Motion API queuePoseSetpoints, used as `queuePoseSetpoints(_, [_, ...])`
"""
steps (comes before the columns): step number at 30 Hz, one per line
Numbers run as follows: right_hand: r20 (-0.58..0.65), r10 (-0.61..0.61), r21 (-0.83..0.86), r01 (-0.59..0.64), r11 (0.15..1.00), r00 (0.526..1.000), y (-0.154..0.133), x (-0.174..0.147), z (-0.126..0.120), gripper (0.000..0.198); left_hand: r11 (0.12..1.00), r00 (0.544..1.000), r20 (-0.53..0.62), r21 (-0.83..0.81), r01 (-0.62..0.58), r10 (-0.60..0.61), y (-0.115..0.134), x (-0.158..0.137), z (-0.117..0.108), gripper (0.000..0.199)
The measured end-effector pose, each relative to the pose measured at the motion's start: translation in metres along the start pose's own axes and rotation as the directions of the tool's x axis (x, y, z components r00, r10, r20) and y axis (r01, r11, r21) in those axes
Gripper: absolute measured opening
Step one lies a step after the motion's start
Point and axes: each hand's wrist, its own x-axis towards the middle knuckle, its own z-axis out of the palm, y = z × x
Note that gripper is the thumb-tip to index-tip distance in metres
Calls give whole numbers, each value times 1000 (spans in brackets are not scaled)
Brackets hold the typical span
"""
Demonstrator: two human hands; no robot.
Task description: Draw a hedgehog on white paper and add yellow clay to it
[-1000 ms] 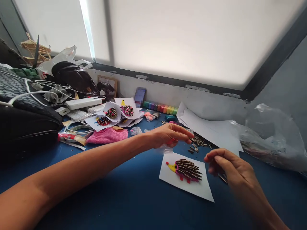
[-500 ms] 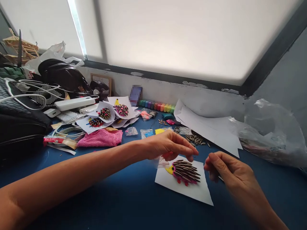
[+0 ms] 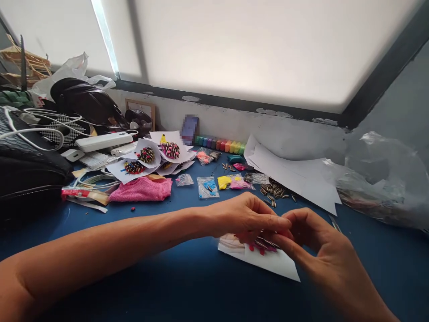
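My left hand (image 3: pixel 246 219) hovers over a white sheet of paper (image 3: pixel 279 264), its fingers closed around a small clear plastic bag (image 3: pixel 231 243) that hangs below the palm. My right hand (image 3: pixel 318 241) comes in from the right. Its thumb and fingers are pinched together against my left fingertips, and whatever lies between them is too small to make out. On the paper is a hedgehog figure (image 3: pixel 264 244) of coloured clay with striped seeds as spines. Both hands cover most of it; a few seeds and red feet show.
Loose sunflower seeds (image 3: pixel 276 190) lie beyond my hands, beside bags of blue clay (image 3: pixel 208 187) and yellow clay (image 3: pixel 224 181). Finished hedgehog pictures (image 3: pixel 145 155) and a pink cloth (image 3: pixel 140 190) are at left. White paper sheets (image 3: pixel 295 172) and a plastic bag (image 3: pixel 385 179) are at right.
My left hand has moved slightly right and my right hand left, so their fingertips now meet above the paper. The hedgehog is now mostly covered.
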Motion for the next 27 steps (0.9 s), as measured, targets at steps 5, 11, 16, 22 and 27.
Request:
queuePoseSetpoints(5, [57,7,-36,-5,999,998,2,1,-3,36,993,995,100,118,1,-13,7,-4,3,49])
queuePoseSetpoints(11, [34,-39,-154,43,987,999,7,6,-10,40,993,990,137,120,-12,-4,6,-3,-1,41])
queuePoseSetpoints(16, [42,-165,-208,170,963,985,9,7,-8,37,994,999,12,109,30,-32,2,1,-2,36])
queuePoseSetpoints(22, [-34,-180,-200,170,965,983,5,7,-12,39,999,995,-100,29,-18,21,4,3,-7,46])
queuePoseSetpoints(27, [-190,-57,-65,45,997,980,-1,6,-15,32,999,999,-25,-17,-31,30,9,1,-11,55])
